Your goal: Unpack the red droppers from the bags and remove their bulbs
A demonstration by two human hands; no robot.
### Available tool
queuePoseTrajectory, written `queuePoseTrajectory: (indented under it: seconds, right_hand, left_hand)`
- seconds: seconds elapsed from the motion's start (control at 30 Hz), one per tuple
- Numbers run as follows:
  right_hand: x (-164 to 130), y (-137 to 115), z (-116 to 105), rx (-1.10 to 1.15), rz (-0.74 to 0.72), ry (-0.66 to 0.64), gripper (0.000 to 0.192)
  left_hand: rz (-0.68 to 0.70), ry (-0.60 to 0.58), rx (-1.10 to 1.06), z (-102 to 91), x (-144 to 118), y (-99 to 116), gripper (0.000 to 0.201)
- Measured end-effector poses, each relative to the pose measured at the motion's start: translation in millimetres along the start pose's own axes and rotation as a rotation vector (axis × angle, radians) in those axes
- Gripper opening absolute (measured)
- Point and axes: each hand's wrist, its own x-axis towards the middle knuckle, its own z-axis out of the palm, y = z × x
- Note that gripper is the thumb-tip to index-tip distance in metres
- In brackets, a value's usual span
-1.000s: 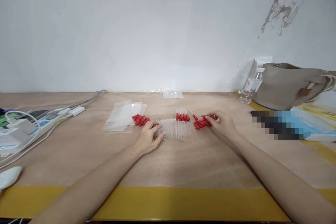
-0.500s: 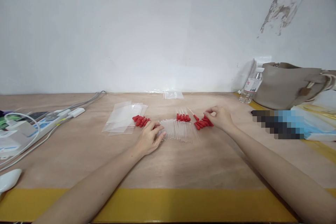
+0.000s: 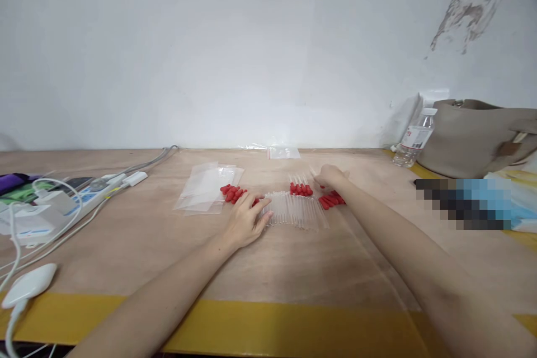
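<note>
The near edge of the bench point(image 3: 293, 268) carries a yellow strip, and between that strip and the work lies a broad bare stretch of pale wood crossed only by the person's two forearms. The far edge meets a white wall, patchy at the upper right.

On the left side a power strip point(image 3: 90, 193) with white cables runs toward the back, with a white mouse point(image 3: 27, 285) near the front corner. On the right stand a water bottle point(image 3: 413, 140) and a grey bag point(image 3: 474, 137) against the wall, well apart from the hands.

Mid-bench lies a row of clear droppers point(image 3: 296, 210), side by side and touching. Each tube's long axis runs roughly from the near edge toward the wall, while the row itself stretches left to right. Red bulbs sit in three clusters: one at the left point(image 3: 234, 193), one behind the row's middle point(image 3: 301, 188), one at the right point(image 3: 331, 199). A stack of clear bags point(image 3: 205, 187) lies just left of the left cluster, and another small bag point(image 3: 284, 152) lies near the wall.

The left hand point(image 3: 247, 218) rests on the row's left end, fingers loosely spread and flat on the tubes. The right hand point(image 3: 331, 176) hovers beyond the right cluster, fingers drawn together; whether they pinch anything cannot be told.
</note>
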Motion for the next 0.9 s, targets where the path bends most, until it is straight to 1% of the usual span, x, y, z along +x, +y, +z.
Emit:
queuePoseTrajectory:
  seconds: [0.07, 0.13, 0.17, 0.2, 0.23, 0.27, 0.3, 0.37, 0.43, 0.53, 0.6, 0.67, 0.73, 0.83, 0.9]
  right_hand:
    - [-14, -3, -5, 0.026, -0.079, 0.092, 0.021]
    - [-35, -4, -5, 0.07, -0.228, 0.172, 0.024]
    - [-47, -3, -1, 0.097, -0.331, 0.202, 0.023]
    - [-61, -1, 4, 0.155, -0.545, 0.271, 0.024]
    - [-75, 2, 10, 0.187, -0.723, 0.312, 0.023]
    - [-88, 5, 17, 0.203, -0.833, 0.347, 0.021]
    - [-101, 8, 25, 0.203, -0.887, 0.395, 0.021]
    - [-122, 12, 38, 0.173, -0.936, 0.486, 0.021]
    - [-136, 13, 47, 0.16, -0.995, 0.547, 0.019]
    - [-144, 9, 52, 0.174, -1.071, 0.621, 0.015]
    - [-145, 6, 54, 0.188, -1.097, 0.655, 0.015]
    - [-144, 5, 56, 0.203, -1.113, 0.665, 0.015]
    - [-143, 6, 58, 0.225, -1.127, 0.645, 0.014]
    - [-141, 8, 62, 0.256, -1.148, 0.594, 0.014]
    - [-139, 10, 62, 0.257, -1.162, 0.58, 0.014]
  left_hand:
    - [0.011, 0.015, 0.017, -0.8, 0, 0, 0.03]
    - [0.027, 0.048, 0.047, -1.7, 1, 1, 0.034]
    - [0.038, 0.068, 0.065, -2.1, 1, 2, 0.036]
    - [0.053, 0.088, 0.085, -2.5, 1, 3, 0.038]
    - [0.072, 0.106, 0.105, -2.7, 1, 5, 0.039]
    - [0.097, 0.121, 0.124, -2.8, 2, 7, 0.04]
    - [0.131, 0.128, 0.141, -2.6, 2, 9, 0.041]
    - [0.225, 0.119, 0.17, -1.5, 2, 15, 0.038]
    - [0.335, 0.09, 0.189, 0.6, 2, 21, 0.03]
    - [0.469, 0.062, 0.223, 4.1, 1, 27, 0.02]
    - [0.529, 0.069, 0.246, 5.3, 0, 29, 0.019]
    - [0.581, 0.093, 0.25, 5.2, -1, 29, 0.02]
    - [0.609, 0.129, 0.242, 4.8, -1, 29, 0.018]
    - [0.607, 0.167, 0.232, 5.8, -2, 29, 0.015]
    - [0.594, 0.159, 0.229, 7.6, -3, 29, 0.014]
